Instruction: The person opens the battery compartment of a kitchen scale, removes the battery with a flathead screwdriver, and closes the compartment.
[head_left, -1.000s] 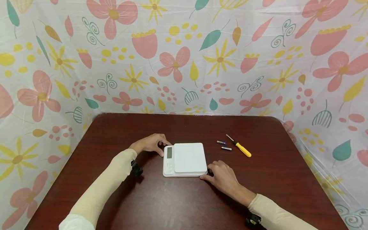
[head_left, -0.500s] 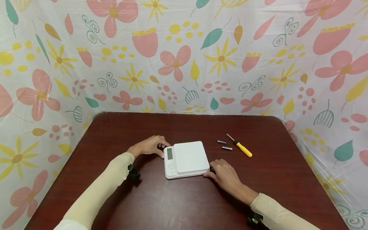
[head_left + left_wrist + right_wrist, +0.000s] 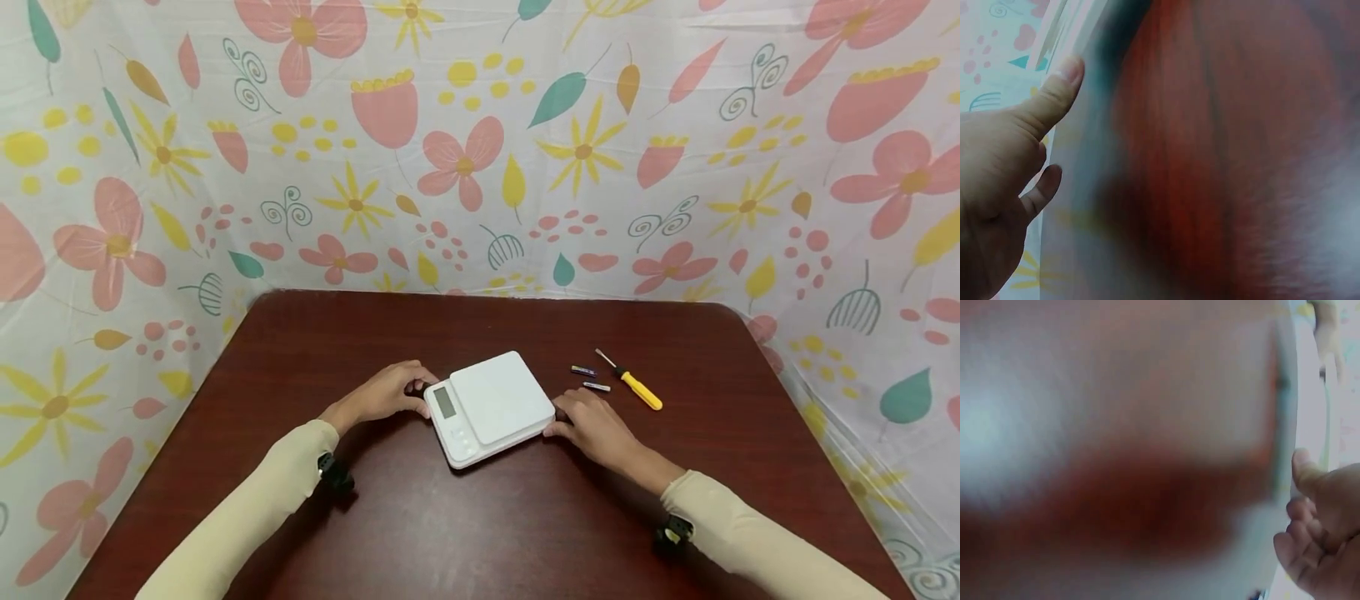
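Scale, white and flat, lies on the dark red-brown counter between the two hands, turned so that its corners point askew to the counter's edge. Its display and buttons sit at the end nearest the left hand, and the square weighing plate fills the end nearest the right hand.

The left hand's fingers curl round the display end of the scale and grip its edge; in the left wrist view the thumb lies straight along a pale blurred edge, though that picture is too smeared to show more. The right hand's fingers are bent against the opposite side of the scale and grip its lower corner; in the right wrist view they curl just beside a white blurred rim, with the rest out of focus.

Beyond the right hand's fingers, on the side away from the scale, two small batteries lie side by side but apart on the counter, near the hand without touching it. Just past them lies a screwdriver with a yellow handle, its thin metal shaft pointing away from the person.

Both forearms wear cream sleeves, each with a small dark camera mount at the wrist. A cloth printed with pink and yellow flowers and green leaves stands round the far and side edges of the counter.
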`<act>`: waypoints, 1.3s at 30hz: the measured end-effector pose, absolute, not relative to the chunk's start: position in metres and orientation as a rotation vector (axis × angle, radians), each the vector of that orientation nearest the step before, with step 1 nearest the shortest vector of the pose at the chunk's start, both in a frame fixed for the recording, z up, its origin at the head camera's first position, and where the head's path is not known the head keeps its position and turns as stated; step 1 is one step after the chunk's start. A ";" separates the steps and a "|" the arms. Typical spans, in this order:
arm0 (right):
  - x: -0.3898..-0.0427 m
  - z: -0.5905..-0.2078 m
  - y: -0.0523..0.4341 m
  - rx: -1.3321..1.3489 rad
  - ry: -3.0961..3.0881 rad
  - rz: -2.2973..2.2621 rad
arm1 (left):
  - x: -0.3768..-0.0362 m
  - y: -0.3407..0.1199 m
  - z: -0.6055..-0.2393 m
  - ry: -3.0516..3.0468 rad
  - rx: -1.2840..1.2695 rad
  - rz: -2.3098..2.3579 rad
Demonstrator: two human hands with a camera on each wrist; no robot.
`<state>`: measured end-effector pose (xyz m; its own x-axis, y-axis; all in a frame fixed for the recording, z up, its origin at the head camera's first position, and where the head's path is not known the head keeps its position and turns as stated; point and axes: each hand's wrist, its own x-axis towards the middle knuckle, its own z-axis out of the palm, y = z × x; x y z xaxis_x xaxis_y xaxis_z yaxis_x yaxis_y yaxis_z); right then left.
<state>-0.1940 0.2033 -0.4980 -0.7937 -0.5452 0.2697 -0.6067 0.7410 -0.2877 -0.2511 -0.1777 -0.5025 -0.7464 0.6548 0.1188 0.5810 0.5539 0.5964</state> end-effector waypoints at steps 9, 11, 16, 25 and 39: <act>-0.237 -0.486 0.217 1.193 -2.796 0.590 | -0.221 -0.175 -0.506 2.760 0.900 1.099; -0.245 -0.483 0.218 1.250 -2.804 0.587 | -0.214 -0.173 -0.507 2.785 0.856 1.130; -0.268 -0.481 0.218 1.400 -2.758 0.532 | -0.196 -0.163 -0.507 2.876 0.757 1.172; -0.294 -0.480 0.210 1.535 -2.745 0.481 | -0.165 -0.145 -0.512 3.055 0.532 1.179; -0.310 -0.483 0.196 1.642 -2.728 0.429 | -0.140 -0.131 -0.520 3.083 0.333 1.164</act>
<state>-0.3101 0.1957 -0.4825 -0.4757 -0.8763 0.0760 -0.8573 0.4425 -0.2631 -0.1396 -0.1309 -0.5204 -0.9654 0.1263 0.2283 0.2457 0.7349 0.6321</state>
